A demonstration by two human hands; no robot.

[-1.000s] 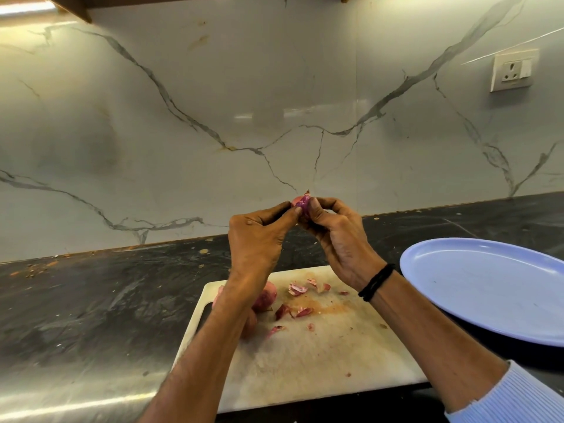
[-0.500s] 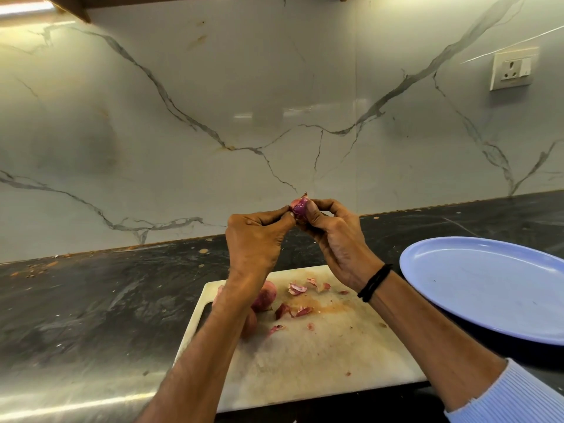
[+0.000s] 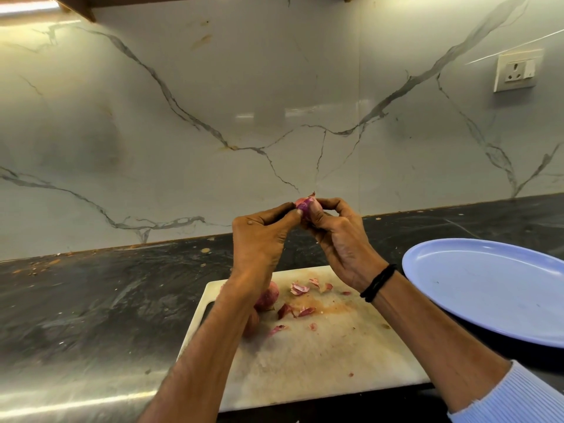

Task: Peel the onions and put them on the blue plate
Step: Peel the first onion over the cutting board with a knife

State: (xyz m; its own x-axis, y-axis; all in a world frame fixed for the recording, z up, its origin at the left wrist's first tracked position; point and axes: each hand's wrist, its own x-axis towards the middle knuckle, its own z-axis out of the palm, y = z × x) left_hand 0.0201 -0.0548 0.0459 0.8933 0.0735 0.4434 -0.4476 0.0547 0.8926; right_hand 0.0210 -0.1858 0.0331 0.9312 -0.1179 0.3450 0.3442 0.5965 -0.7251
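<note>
Your left hand (image 3: 259, 242) was raised above the cutting board (image 3: 320, 361), fingers curled, with the thumb and fingertips pinched against the left side of a small red onion (image 3: 305, 204). That onion hung between your two hands, at about twelve o'clock from the board, in front of the marble backsplash (image 3: 274, 102) and off every surface. A flap of papery skin stuck up from its top. Your right hand (image 3: 341, 239) gripped it from the other side, thumb pressed on the purple flesh and fingers bent round behind it. How much skin was left on the far side could not be told. A black band (image 3: 378, 282) circled your right wrist, and a pale blue ribbed sleeve (image 3: 512, 398) showed at five o'clock in the view.

Under your left forearm, at ten o'clock on the board, lay two spare onions (image 3: 268, 296), pinkish and partly hidden by the arm. Just to their right, from the board's middle toward its one o'clock edge, loose peel scraps (image 3: 299, 289) were scattered beside an orange stain. The board lay on a dark countertop (image 3: 91, 300). At three o'clock from the board the blue plate (image 3: 488, 288) rested on that counter, near the board's right edge. High on the wall at two o'clock sat a white socket (image 3: 515, 71).
</note>
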